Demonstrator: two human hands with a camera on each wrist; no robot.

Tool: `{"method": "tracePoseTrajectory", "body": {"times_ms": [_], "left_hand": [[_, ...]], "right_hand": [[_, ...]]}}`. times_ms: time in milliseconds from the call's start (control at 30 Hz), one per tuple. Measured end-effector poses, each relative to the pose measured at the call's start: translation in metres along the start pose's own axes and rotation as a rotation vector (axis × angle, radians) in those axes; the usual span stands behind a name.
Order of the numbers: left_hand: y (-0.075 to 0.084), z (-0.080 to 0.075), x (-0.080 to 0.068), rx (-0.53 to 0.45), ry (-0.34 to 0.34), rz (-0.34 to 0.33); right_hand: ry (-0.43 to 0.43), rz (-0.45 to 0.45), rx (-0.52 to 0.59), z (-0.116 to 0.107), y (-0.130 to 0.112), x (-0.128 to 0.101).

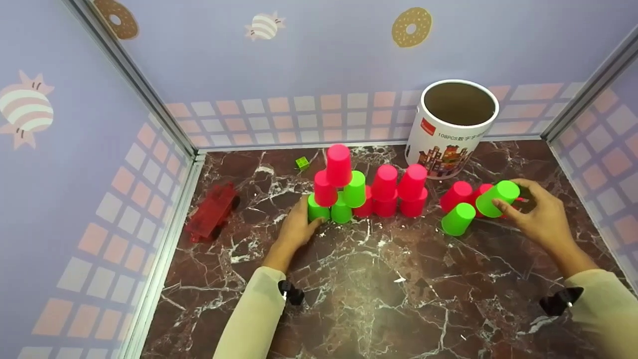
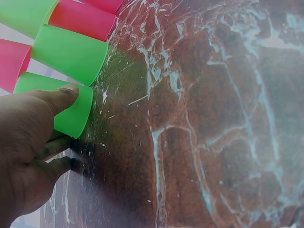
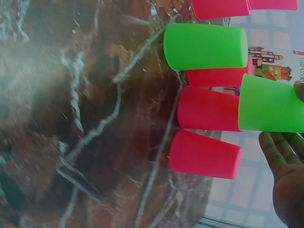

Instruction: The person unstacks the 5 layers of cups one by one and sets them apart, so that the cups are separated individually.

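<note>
My left hand (image 1: 295,227) is at the left end of a stack of upside-down cups, its thumb on the near side of a green cup (image 2: 76,111) in the bottom row and fingers around its far side. Beside it stands a second green cup (image 1: 342,210). Above these two sit a red cup (image 1: 324,192) and a green cup (image 1: 355,189), topped by another red cup (image 1: 339,164). On the right, my right hand (image 1: 543,217) holds a green cup (image 1: 497,198), raised and tilted, between thumb and fingers. Red cups (image 3: 209,108) and another green cup (image 3: 206,46) stand below it.
Red cups (image 1: 412,180) continue the stack rightward, two high. Behind stands a large white cardboard tub (image 1: 416,134). A translucent red block piece (image 1: 212,212) lies at left, with a small green brick (image 1: 302,163) near the back wall. Patterned panels enclose the marbled tabletop (image 1: 349,299).
</note>
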State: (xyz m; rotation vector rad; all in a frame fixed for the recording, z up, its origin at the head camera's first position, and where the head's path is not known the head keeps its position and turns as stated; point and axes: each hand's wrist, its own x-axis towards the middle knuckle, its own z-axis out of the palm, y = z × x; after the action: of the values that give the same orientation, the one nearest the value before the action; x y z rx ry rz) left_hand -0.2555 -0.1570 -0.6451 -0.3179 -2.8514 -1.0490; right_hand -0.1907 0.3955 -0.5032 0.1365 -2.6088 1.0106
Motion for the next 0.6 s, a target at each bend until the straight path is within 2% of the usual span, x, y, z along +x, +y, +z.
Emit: {"method": "tracePoseTrajectory", "body": {"times_ms": [167,300,467,600], "left_hand": [[0.0,-0.001,-0.001,-0.005,-0.007,-0.007],[0.002,-0.002,-0.002,-0.005,-0.015,-0.022],[-0.002,-0.001,0.001,0.005,-0.039,-0.032],[-0.005,0.0,0.002,0.004,-0.03,-0.019]], "right_hand": [[0.048,0.007,0.033,0.004,0.003,-0.006],[0.054,0.01,0.025,0.004,0.008,-0.011],[0.028,0.019,0.016,0.007,0.015,-0.018],[-0.024,0.038,-0.026,0.013,0.022,-0.023]]}}
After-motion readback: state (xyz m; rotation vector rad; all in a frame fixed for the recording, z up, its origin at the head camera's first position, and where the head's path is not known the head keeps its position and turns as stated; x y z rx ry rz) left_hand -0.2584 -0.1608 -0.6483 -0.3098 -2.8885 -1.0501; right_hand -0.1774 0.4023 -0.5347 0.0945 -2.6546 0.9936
